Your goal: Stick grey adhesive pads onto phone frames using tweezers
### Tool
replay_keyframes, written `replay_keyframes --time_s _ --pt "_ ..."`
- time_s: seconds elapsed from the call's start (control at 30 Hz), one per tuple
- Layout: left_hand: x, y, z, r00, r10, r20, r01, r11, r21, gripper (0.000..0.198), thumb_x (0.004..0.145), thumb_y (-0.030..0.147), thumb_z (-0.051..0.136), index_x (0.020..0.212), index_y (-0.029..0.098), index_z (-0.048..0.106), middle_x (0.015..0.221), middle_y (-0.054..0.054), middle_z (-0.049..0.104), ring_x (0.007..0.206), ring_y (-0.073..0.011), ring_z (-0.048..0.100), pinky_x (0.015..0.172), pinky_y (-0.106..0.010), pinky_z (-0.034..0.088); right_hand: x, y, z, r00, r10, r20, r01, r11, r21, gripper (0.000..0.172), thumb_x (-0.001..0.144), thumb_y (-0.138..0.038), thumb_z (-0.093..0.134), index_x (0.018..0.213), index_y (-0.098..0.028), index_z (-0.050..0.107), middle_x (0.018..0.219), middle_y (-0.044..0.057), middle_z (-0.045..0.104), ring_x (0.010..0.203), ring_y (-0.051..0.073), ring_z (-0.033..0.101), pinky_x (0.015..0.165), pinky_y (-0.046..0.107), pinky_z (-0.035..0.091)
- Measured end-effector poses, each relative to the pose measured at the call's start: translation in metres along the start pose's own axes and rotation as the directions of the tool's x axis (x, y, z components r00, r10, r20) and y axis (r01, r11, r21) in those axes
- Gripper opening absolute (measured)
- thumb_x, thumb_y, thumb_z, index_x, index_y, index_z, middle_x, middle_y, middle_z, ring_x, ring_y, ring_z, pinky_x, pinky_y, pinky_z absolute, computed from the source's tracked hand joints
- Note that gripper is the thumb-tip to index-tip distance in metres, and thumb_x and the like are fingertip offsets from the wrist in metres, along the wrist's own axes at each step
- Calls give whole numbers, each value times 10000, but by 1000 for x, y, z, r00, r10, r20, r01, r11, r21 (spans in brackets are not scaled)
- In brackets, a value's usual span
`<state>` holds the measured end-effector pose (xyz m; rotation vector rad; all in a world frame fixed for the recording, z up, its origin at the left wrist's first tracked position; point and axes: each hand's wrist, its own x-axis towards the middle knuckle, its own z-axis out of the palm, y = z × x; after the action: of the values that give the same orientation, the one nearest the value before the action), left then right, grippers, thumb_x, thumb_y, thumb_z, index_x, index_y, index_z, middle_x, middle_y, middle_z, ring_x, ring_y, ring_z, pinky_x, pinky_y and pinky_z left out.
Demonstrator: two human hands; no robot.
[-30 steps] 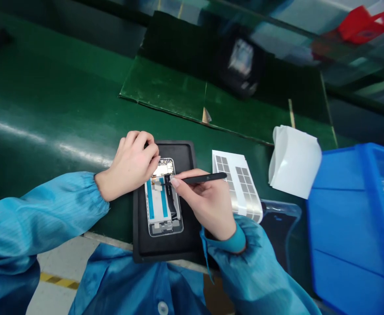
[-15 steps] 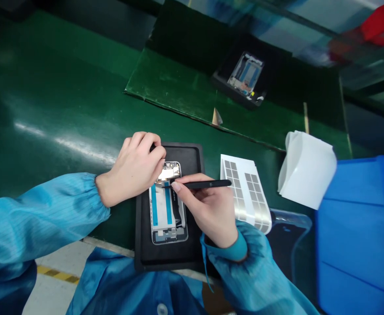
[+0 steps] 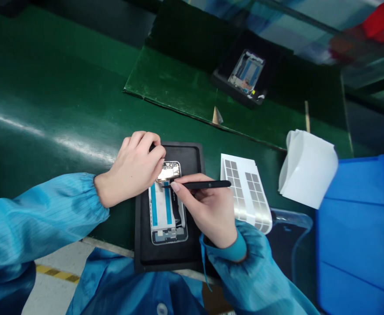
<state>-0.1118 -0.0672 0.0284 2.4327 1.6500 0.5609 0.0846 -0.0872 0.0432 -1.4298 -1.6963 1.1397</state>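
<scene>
Black tweezers (image 3: 208, 185) sit pinched pen-style in my right hand (image 3: 208, 214), their tip reaching into the phone frame (image 3: 167, 223) on a black mat (image 3: 192, 157). My left hand (image 3: 132, 168) curls closed at the frame's top edge, apparently steadying it; any pinch is hidden. A sheet of grey labels (image 3: 247, 192) and a blue bin (image 3: 359, 232) lie to the right, out of the way.

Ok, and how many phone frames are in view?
2. One phone frame lies on the black mat under the left hand and the tweezers in the right hand; another sits on a dark mat up the green bench. More may be hidden.
</scene>
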Motion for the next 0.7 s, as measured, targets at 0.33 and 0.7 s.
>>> replay_keyframes --time_s 0.33,0.7 --pt "1 2 -1 1000 8 -10 -8 1000 11 188 961 205 460 960 168 645 1147 -134 593 1085 -302 494 791 -433 429 0 -1 0 1000 -9 -1 9 999 -34 90 847 -287 739 835 -198 749 767 34 758 591 154 664 513 258 522" --pt "0 1 -1 1000 10 -6 -10 1000 17 177 955 204 474 961 167 648 1151 -135 593 1086 -302 495 794 -431 430 -1 0 0 1000 -14 3 14 999 -43 90 847 -281 735 838 -192 750 768 35 758 598 152 663 528 256 519"
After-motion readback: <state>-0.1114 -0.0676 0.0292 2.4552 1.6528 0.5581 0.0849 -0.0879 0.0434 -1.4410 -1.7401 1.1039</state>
